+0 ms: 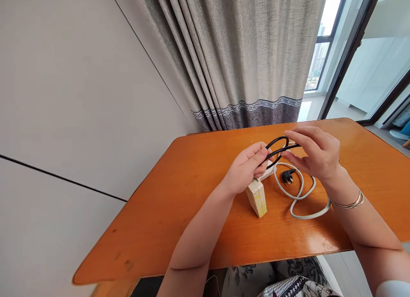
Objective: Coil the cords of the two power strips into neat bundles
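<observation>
A black cable (277, 151) runs in a loop between my two hands, above the table. My left hand (251, 164) is closed on it, thumb pressed on top. With fingers and thumb curved around the cable's other side, my right hand (315, 151) is partly open; whether it grips the cable is hard to see. A black plug (288, 176) with metal pins lies on the table below the hands. Under my left hand stands a cream-coloured box (257, 198), and beside it a white power strip (268, 171) is partly hidden.
A white cord (309, 217) lies in loose loops on the orange-brown wooden table (179, 203). Grey curtains (250, 53) hang behind the table's far edge. A pale panelled wall (80, 96) borders the left, and a glass door frame (349, 53) stands at the right.
</observation>
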The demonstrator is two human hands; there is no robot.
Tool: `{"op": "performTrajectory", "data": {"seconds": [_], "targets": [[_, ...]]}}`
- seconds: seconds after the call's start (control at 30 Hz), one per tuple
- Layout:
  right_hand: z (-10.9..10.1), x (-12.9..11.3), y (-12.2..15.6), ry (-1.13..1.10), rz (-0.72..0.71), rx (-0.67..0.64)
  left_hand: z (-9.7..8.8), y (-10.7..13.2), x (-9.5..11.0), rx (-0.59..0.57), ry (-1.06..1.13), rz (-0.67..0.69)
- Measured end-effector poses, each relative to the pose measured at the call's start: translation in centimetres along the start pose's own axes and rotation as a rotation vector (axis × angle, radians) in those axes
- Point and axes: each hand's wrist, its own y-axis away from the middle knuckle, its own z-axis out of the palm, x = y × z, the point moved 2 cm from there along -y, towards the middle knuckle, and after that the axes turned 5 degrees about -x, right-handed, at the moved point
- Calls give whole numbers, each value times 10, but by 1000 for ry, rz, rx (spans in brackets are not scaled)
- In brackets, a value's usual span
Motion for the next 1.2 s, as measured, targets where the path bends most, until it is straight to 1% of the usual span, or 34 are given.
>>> {"op": "performTrajectory", "data": {"seconds": [0.07,0.13,0.27,0.4,0.53,0.6,0.63,0.73,0.87,0.93,1.0,1.07,1.1,1.13,1.17,1.2], "targets": [[0,3,-1,1,-22,-63,-2,-1,-1,9,8,9],[0,4,-2,7,-56,-80,-3,-1,-1,-7,2,6],[2,1,-2,40,-103,-1,-2,4,2,-100,-64,-58],[3,-1,0,-6,-65,-1,0,6,5,-182,-69,-114],[5,0,-1,-107,17,-26,-1,4,6,-209,62,-88],[6,3,-2,-165,79,-40,-3,4,7,-168,136,-58],[7,4,-2,-190,109,-51,-5,5,9,-126,170,-43],[14,7,-2,-210,182,-129,-13,9,16,60,249,14],[29,8,2,-130,217,-350,-27,15,27,338,275,164],[35,8,4,-127,212,-496,-34,18,31,430,241,226],[37,8,6,-186,217,-646,-39,19,33,475,195,260],[35,8,7,-292,254,-739,-42,20,34,479,168,272],[32,9,6,-348,283,-741,-42,19,34,469,168,270],[29,11,5,-402,312,-712,-42,19,33,452,178,261],[26,12,4,-452,338,-652,-41,18,32,429,195,246],[23,15,3,-502,358,-559,-39,17,31,401,217,228]]}}
